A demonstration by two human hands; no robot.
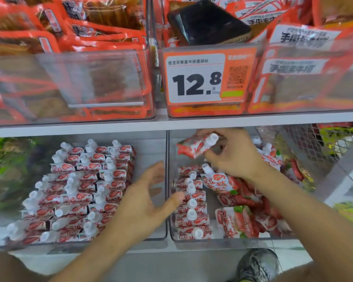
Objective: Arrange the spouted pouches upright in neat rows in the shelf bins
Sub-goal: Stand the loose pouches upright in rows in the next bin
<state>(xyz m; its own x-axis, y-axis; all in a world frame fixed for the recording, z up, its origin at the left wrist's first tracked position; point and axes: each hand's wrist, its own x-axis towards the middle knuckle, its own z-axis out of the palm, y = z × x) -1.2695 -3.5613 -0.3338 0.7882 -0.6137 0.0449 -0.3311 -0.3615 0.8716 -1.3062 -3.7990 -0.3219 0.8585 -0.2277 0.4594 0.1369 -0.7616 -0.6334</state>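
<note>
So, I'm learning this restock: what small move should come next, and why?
Probably set the red-and-white spouted pouch gripped by the right hand upright behind the single neat row in the right clear plastic bin; loose pouches lie beside it.

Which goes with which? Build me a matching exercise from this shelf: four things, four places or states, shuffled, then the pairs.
Things
1. left hand
2. right hand
3. black phone
4. price tag

Places or states
A. lying on packets, upper shelf
B. open, holding nothing
C. front of the upper bin
D. holding a spouted pouch

Pairs: 1-B, 2-D, 3-A, 4-C
</note>
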